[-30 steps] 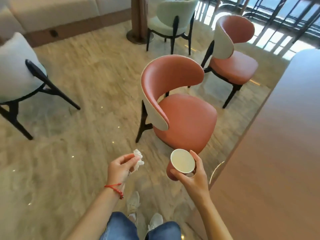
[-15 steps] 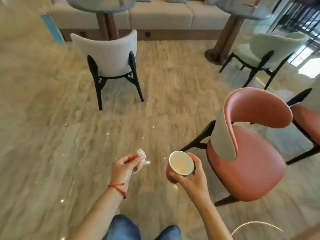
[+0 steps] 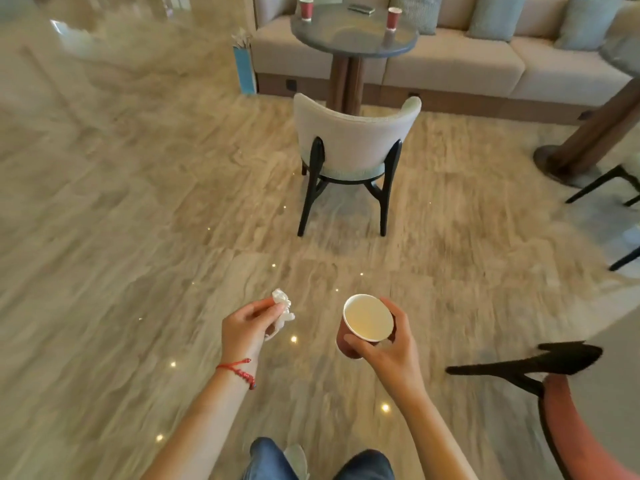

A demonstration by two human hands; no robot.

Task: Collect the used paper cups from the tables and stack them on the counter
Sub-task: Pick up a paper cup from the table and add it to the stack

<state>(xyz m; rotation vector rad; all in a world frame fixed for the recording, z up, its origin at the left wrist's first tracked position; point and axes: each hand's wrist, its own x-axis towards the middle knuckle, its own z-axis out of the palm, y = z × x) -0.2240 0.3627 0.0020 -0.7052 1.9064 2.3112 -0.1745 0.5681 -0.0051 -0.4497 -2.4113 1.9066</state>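
Observation:
My right hand (image 3: 384, 344) grips a red paper cup (image 3: 365, 322) with a white inside, tilted so its mouth faces me. My left hand (image 3: 247, 325) pinches a crumpled white tissue (image 3: 282, 306) between thumb and fingers. Far ahead a round grey table (image 3: 353, 38) carries two more red paper cups, one at its left edge (image 3: 306, 8) and one at its right (image 3: 393, 17). A dark flat object (image 3: 361, 8) lies between them.
A white chair with black legs (image 3: 353, 147) stands between me and the round table. A beige sofa (image 3: 467, 64) with cushions runs behind it. A red chair (image 3: 581, 434) is at my lower right, a second table's pedestal (image 3: 585, 140) at the right. A blue stand (image 3: 244, 69) is left of the sofa.
The view has swung left: the red chairs slid out to the right and the round table with two cups came into sight. Both hands keep the same hold.

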